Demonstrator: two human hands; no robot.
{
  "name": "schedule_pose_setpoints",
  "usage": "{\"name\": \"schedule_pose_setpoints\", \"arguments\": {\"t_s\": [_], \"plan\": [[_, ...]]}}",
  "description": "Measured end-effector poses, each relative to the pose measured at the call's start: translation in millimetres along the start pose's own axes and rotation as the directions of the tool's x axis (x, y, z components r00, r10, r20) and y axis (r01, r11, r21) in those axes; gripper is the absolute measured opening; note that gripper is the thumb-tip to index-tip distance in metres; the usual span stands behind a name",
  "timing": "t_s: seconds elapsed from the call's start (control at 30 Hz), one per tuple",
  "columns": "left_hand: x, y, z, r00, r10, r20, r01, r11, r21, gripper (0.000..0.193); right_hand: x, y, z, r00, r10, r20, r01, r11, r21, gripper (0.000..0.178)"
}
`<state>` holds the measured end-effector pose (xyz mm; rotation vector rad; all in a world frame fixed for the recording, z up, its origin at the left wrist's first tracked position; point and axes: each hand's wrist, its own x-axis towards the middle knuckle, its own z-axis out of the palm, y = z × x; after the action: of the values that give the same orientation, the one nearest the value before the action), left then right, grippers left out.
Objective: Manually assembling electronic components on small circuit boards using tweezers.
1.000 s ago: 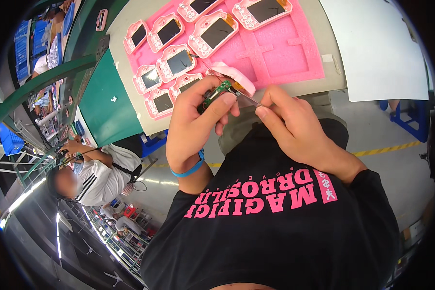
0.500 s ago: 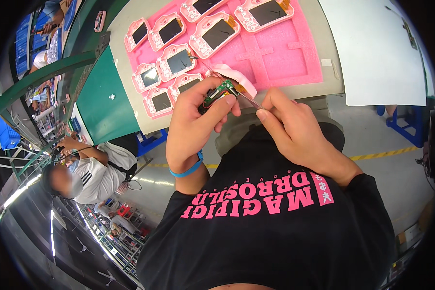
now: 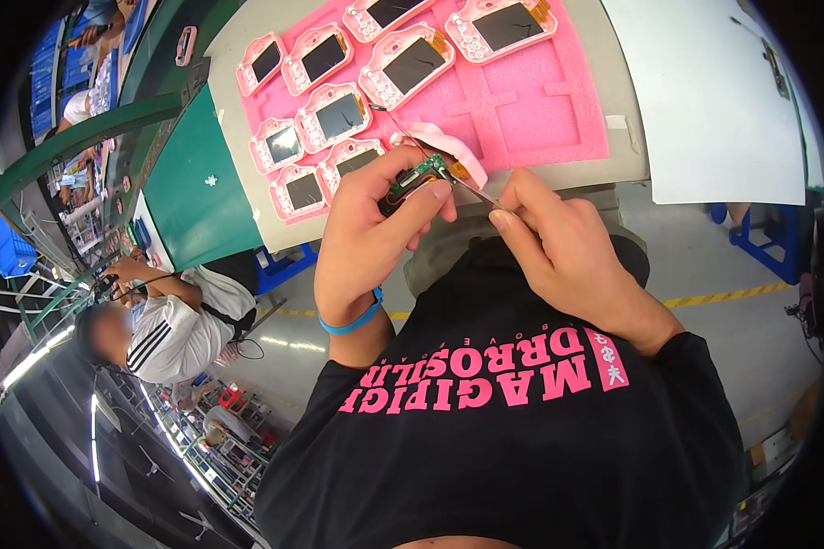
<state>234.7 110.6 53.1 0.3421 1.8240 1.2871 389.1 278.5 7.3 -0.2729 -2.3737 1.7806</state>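
The left hand has its fingers clamped on the green circuit board, near the pink shell. The right hand pinches between its fingers a thin tool.

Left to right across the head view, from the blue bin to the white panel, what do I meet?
Blue bin → person in a white shirt → left hand → thin tool → right hand → white panel.
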Motion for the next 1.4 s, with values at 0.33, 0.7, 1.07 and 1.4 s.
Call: {"name": "schedule_pose_setpoints", "arguments": {"t_s": [0.33, 0.7, 1.07, 1.4], "plan": [[10.8, 4.8, 17.0, 0.998, 0.042, -0.051, -0.034, 0.989, 0.143, 0.012, 0.0, -5.0, -14.9, 0.994, 0.076, 0.084, -0.081, 0.995, 0.061, 0.007], [26.8, 35.0, 30.4, 0.994, 0.062, 0.094, -0.065, 0.997, 0.029, 0.035, -14.7, -14.6, -77.1, 0.958, 0.251, -0.139, -0.263, 0.962, -0.075, 0.017], [17.9, 20.3, 33.9, 0.978, 0.179, 0.11, -0.162, 0.976, -0.146, 0.055, 33.7, 8.6, -38.7, 0.967, -0.241, -0.078, 0.212, 0.938, -0.273, 0.03], [16.3, 4.3, 2.6, 0.908, 0.418, -0.011, -0.37, 0.814, 0.447, 0.049, 36.8, -12.6, -40.9, 0.996, -0.054, -0.074, 0.013, 0.88, -0.475, 0.027]]}}
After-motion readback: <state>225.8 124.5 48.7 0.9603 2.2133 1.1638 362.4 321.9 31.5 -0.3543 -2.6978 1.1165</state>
